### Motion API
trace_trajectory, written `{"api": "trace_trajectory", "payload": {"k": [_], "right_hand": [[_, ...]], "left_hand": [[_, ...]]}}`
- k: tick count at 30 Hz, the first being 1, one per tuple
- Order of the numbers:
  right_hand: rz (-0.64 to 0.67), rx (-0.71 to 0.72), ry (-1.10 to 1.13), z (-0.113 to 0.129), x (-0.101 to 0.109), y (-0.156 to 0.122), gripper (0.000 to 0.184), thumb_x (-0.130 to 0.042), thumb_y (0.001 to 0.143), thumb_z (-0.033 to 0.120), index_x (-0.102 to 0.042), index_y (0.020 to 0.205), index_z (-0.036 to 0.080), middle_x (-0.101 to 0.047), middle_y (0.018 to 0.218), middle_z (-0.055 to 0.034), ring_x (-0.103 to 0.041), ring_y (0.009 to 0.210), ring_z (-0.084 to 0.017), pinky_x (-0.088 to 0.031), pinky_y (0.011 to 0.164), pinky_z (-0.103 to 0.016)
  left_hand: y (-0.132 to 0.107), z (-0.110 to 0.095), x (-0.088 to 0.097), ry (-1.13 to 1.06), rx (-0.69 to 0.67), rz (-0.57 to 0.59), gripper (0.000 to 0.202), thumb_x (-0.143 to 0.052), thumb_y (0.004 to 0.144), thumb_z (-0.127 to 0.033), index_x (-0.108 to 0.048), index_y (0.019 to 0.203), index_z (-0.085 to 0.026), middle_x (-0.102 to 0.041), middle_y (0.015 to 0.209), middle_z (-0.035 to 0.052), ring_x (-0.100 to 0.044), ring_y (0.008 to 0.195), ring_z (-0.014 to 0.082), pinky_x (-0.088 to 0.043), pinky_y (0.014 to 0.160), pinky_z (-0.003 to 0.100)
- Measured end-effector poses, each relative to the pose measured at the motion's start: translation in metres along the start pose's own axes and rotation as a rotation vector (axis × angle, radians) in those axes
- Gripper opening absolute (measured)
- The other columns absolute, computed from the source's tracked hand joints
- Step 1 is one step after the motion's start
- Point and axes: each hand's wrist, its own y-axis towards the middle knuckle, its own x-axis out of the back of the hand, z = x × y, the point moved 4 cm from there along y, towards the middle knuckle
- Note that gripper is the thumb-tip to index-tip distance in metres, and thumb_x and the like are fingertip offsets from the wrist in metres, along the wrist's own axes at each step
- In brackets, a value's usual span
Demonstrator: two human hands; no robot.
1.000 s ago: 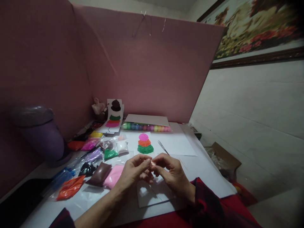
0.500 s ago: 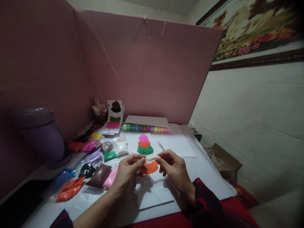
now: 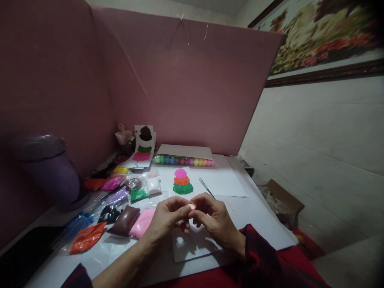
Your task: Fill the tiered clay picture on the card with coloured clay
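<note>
My left hand [image 3: 168, 219] and my right hand [image 3: 214, 220] meet above a white card [image 3: 192, 246] near the table's front edge. Between their pinched fingertips sits a small pale orange-pink piece [image 3: 191, 206]. Just beyond the hands lies a white sheet bearing a stacked shape [image 3: 181, 182] in pink, orange and green. A thin metal tool [image 3: 205, 186] lies to its right.
Several small bags of coloured material [image 3: 126, 208] lie at the left. A tube of coloured balls [image 3: 184, 161] and a sample picture [image 3: 144, 146] stand at the back. A purple container [image 3: 49, 170] stands far left. Pink partitions [image 3: 186, 88] enclose the table; a cardboard box [image 3: 282, 200] sits right.
Half a second ago the hands were slightly apart, stretching an orange piece between them. Now they have closed together again and only a small pale bit shows at the fingertips.
</note>
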Motion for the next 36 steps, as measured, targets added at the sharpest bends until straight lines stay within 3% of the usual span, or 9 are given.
{"api": "trace_trajectory", "payload": {"k": [5,9,15,20,25,29,32,36], "right_hand": [[-0.007,0.018,-0.027,0.003,0.001,0.000,0.007,-0.058,0.084,0.024,-0.056,0.083,0.018,-0.062,0.067,0.0007,-0.056,0.055,-0.011,-0.047,0.053,-0.023],[0.002,0.032,-0.062,0.003,0.001,-0.001,0.008,-0.059,0.084,0.025,-0.057,0.083,0.017,-0.063,0.067,0.0003,-0.056,0.053,-0.010,-0.046,0.052,-0.023],[-0.067,-0.041,0.104,-0.004,0.003,0.001,0.018,-0.066,0.079,0.029,-0.054,0.074,0.017,-0.055,0.056,0.0044,-0.052,0.044,-0.008,-0.043,0.042,-0.020],[-0.226,-0.078,0.192,-0.009,0.012,0.007,0.021,-0.069,0.074,0.032,-0.056,0.077,0.016,-0.055,0.050,0.0053,-0.050,0.040,-0.008,-0.042,0.036,-0.017],[-0.248,-0.067,0.184,-0.011,0.013,0.008,0.018,-0.070,0.073,0.028,-0.060,0.080,0.015,-0.058,0.053,0.0044,-0.052,0.042,-0.007,-0.042,0.036,-0.016],[-0.147,-0.067,0.243,-0.010,0.006,0.006,0.016,-0.071,0.072,0.023,-0.061,0.082,0.016,-0.063,0.065,0.0019,-0.059,0.053,-0.010,-0.048,0.045,-0.019],[-0.069,-0.055,0.190,-0.008,0.001,0.003,0.016,-0.070,0.074,0.021,-0.061,0.087,0.017,-0.063,0.067,0.0015,-0.060,0.059,-0.011,-0.050,0.050,-0.020],[-0.074,0.011,0.064,-0.003,0.001,0.000,0.014,-0.067,0.076,0.020,-0.060,0.088,0.017,-0.061,0.067,0.0020,-0.058,0.057,-0.011,-0.049,0.049,-0.021]], "left_hand": [[-0.001,0.002,-0.001,-0.065,0.035,0.008,0.031,-0.073,0.069,-0.038,-0.065,0.084,-0.012,-0.062,0.059,0.0015,-0.058,0.047,0.0118,-0.048,0.045,0.023],[-0.003,-0.002,-0.004,-0.044,0.035,0.022,0.024,-0.075,0.067,-0.031,-0.065,0.075,-0.010,-0.063,0.062,0.0031,-0.057,0.048,0.0104,-0.047,0.045,0.021],[0.001,-0.004,0.002,-0.095,0.002,-0.130,0.019,-0.076,0.063,-0.023,-0.061,0.064,-0.012,-0.056,0.048,-0.0017,-0.048,0.039,0.0078,-0.040,0.038,0.019],[0.003,-0.006,0.013,-0.208,-0.045,-0.261,0.021,-0.078,0.061,-0.022,-0.065,0.072,-0.011,-0.062,0.056,0.0021,-0.054,0.047,0.0094,-0.043,0.042,0.019],[0.000,-0.004,0.008,-0.198,-0.002,-0.238,0.036,-0.081,0.058,-0.027,-0.069,0.086,-0.009,-0.065,0.068,0.0050,-0.054,0.049,0.0093,-0.044,0.042,0.019],[-0.002,-0.004,0.000,-0.132,0.032,-0.156,0.039,-0.080,0.061,-0.029,-0.069,0.092,-0.009,-0.065,0.069,0.0050,-0.053,0.049,0.0080,-0.044,0.042,0.019],[-0.002,-0.005,-0.004,-0.047,0.018,-0.038,0.031,-0.076,0.066,-0.031,-0.069,0.086,-0.010,-0.064,0.063,0.0040,-0.053,0.047,0.0084,-0.045,0.043,0.020],[-0.001,-0.004,-0.001,0.000,-0.065,-0.026,0.022,-0.075,0.067,-0.030,-0.067,0.075,-0.011,-0.065,0.059,0.0030,-0.053,0.045,0.0091,-0.044,0.043,0.021]]}}
